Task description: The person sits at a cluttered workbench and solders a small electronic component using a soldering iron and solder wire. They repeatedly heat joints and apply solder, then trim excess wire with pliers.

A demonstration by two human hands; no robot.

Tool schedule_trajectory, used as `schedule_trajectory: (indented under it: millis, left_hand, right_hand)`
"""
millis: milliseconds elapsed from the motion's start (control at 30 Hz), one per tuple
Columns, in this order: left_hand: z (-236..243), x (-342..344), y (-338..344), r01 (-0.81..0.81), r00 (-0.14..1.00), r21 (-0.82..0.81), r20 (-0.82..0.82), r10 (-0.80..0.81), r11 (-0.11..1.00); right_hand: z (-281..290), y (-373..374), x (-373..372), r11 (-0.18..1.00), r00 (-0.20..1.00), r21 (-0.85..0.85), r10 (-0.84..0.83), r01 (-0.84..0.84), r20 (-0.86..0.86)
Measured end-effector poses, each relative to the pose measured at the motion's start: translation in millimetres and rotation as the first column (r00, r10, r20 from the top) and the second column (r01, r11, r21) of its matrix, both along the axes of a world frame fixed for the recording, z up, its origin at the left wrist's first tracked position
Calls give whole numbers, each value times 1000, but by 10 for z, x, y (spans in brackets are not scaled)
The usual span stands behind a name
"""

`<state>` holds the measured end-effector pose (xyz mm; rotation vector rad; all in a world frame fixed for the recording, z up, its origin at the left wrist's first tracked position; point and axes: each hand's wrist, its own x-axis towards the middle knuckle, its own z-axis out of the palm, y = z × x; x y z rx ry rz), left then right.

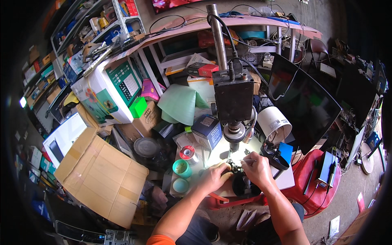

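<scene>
My right hand is closed round a thin metal tool, its tip pointing into the bright spot of light. My left hand is closed, thumb and fingers at the left edge of a small dark part; what they grip is hidden by the hand and the glare. Directly above both hands hangs a black microscope head with a round lens barrel, held on a metal pole. Both hands are over the small white table.
Left of my hands stand a solder spool, an open green tub and its pale lid. A dark blue box is behind them. A red stool with a blue soldering station stands right. Cardboard fills the left.
</scene>
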<state>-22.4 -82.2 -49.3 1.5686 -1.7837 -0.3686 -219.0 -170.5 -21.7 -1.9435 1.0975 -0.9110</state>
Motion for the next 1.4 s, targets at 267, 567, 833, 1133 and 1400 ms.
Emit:
schedule_trajectory:
  millis: [267,567,833,1133,1400]
  left_hand:
    - [-8,2,0,-1,1000,9,-6,1,1000]
    - [-1,-1,2,-3,1000,7,7,3,1000]
    - [-13,-5,-5,1,1000,3,-18,-1,1000]
    - [2,-7,-1,0,1000,8,-12,0,1000]
    - [7,-8,2,-6,1000,11,-2,6,1000]
  right_hand:
    - [-2,-1,-4,1000,1000,14,3,-4,21]
    - [-11,-13,3,1000,1000,29,-2,1,16]
    - [-16,-20,8,999,1000,46,-11,10,12]
    - [-3,-19,7,997,1000,80,-2,1,14]
    - [19,-11,5,998,1000,67,4,-5,20]
